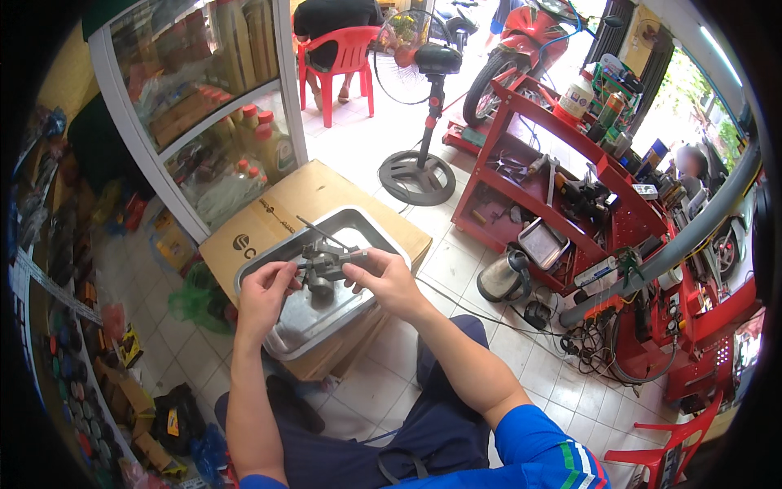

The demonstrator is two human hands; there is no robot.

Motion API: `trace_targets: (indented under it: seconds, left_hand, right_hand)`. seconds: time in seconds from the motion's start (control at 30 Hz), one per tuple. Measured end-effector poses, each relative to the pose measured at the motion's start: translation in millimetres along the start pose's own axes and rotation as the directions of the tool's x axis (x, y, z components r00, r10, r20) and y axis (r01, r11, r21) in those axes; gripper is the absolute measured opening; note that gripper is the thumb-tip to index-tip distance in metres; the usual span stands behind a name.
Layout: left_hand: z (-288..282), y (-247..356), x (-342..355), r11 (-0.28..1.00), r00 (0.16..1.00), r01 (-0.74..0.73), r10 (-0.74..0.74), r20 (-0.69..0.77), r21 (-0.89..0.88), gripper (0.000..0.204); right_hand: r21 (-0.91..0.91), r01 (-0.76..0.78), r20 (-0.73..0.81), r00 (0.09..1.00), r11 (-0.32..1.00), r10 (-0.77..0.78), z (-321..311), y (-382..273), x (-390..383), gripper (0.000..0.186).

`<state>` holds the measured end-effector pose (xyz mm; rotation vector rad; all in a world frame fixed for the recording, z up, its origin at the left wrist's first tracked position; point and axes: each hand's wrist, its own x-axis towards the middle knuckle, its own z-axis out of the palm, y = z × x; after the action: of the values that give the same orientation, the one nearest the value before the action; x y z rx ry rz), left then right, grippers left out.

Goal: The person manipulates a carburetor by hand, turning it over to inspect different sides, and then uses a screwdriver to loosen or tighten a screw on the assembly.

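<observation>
Over a shallow metal tray (383,232), both my hands hold a dark grey metal mechanical part (323,287) with a rounded lower body. A thin dark rod or hose (322,231) sticks out above it; how it joins the part cannot be made out. My left hand (267,297) pinches the part's left end, thumb and fingertips together. From the other side, my right hand (383,281) grips the part's block-like right end between thumb and fingers. Under the tray is a cardboard box (301,191).
A glass cabinet (130,122) with bottles stands behind the box on the left. To the right are a red tool cart (489,151), a metal kettle (501,277) and cables (590,346). Farther back are a round-based stand (417,179), a red motorbike (525,41) and a seated person.
</observation>
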<state>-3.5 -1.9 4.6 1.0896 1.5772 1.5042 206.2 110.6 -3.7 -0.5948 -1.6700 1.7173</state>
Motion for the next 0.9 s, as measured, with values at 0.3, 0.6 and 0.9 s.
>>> trace_targets:
  seconds: [0.3,0.6,0.9]
  left_hand:
    - [-3.6,-2.1,2.0,0.997,0.998,-0.024,0.028,0.053,-0.067,0.02]
    - [-8.0,-0.9,1.7,0.994,0.996,-0.086,0.086,0.004,-0.061,0.032]
    - [-4.8,-10.1,4.7,0.997,0.996,-0.008,0.014,0.082,-0.08,0.027]
  right_hand:
    - [0.027,-0.01,-0.025,1.0,1.0,0.011,-1.0,8.5,3.4,0.026]
    - [0.039,-0.013,-0.022,1.0,0.999,0.014,-0.3,1.2,2.1,0.027]
    - [0.029,-0.024,-0.023,0.999,0.999,0.024,-0.2,2.5,1.8,0.026]
